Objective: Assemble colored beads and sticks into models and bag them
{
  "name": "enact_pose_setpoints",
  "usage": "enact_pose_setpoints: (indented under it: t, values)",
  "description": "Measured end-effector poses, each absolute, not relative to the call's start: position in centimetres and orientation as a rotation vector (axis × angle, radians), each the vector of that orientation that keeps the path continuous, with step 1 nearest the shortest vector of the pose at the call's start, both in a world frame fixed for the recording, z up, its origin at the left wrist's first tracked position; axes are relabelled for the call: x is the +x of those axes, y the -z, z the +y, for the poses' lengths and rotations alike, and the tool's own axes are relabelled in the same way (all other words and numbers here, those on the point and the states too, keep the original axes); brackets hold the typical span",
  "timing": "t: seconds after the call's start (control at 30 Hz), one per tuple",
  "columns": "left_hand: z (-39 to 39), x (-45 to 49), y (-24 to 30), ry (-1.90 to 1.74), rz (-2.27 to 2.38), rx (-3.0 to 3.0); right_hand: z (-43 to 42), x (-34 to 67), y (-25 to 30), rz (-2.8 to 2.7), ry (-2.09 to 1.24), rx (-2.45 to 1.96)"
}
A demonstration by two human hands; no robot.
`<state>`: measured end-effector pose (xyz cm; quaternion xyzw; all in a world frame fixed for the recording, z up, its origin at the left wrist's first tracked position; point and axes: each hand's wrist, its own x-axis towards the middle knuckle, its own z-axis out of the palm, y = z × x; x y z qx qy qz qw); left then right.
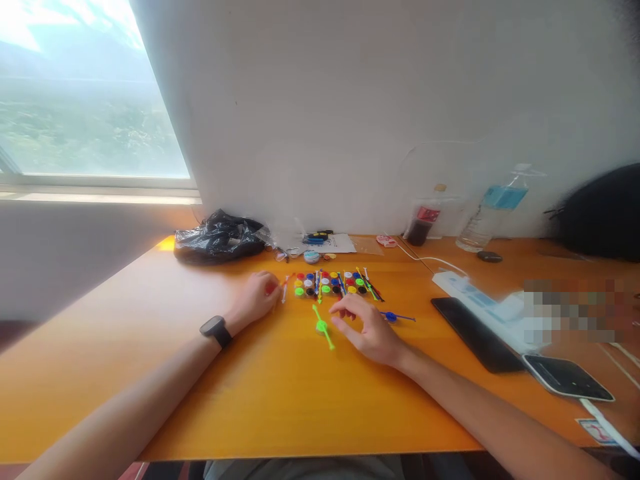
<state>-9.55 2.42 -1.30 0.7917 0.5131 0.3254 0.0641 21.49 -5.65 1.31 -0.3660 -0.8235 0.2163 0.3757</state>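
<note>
Left hand (259, 297): on or just over the desk (240, 413), fingers curled inward; whether they grip anything cannot be told. Black wristwatch (216, 331) on its wrist.

Right hand (369, 331): palm down, thumb and forefinger slightly apart, the other fingers bent under.

Green arrow spinner (321, 326): one; long arrow with a round green piece at its middle; lying just left of the right hand, near its thumb.

Blue arrow spinner (391, 318): one; lying just beyond the right hand and to its right, partly hidden by it.

Coloured discs (326, 289): three groups, in red, blue, yellow, white, green and black; set out between the two hands and beyond the right hand.

Loose arrows (371, 287): several, assorted colours, lying among the disc groups and at their right end; a white arrow (285, 291) lies just right of the left hand's fingertips.

Black plastic bag (220, 239): crumpled, beyond the left hand.

Round tin (311, 257): blue and white, beyond both hands, before a white paper (336, 243).

Dark drink bottle (421, 227) and clear bottle (493, 208): upright, well beyond the right hand, to its right.

Black phone (475, 335): flat, right of the right hand; white power strip (463, 289) beyond it.
</note>
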Motion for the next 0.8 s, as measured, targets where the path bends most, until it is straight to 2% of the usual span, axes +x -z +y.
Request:
enact_pose_setpoints:
  t: [0.23,0.47,0.6,0.8]
  values:
    - [2.7,-9.8,1.4,-1.035,1.566,2.297,-6.0,21.5,-1.6,-2.248,-0.556,-0.849]
    - [2.5,-9.6,1.6,-1.299,1.744,2.11,-6.7,21.1,-1.8,-2.51,-0.565,-0.762]
    - [2.2,-9.4,1.2,-1.39,1.724,1.984,-6.3,21.0,-1.7,-2.469,-0.462,-0.755]
    - [1.9,-9.6,0.5,-1.268,1.738,2.234,-5.6,21.6,-1.5,-2.457,-0.244,-0.927]
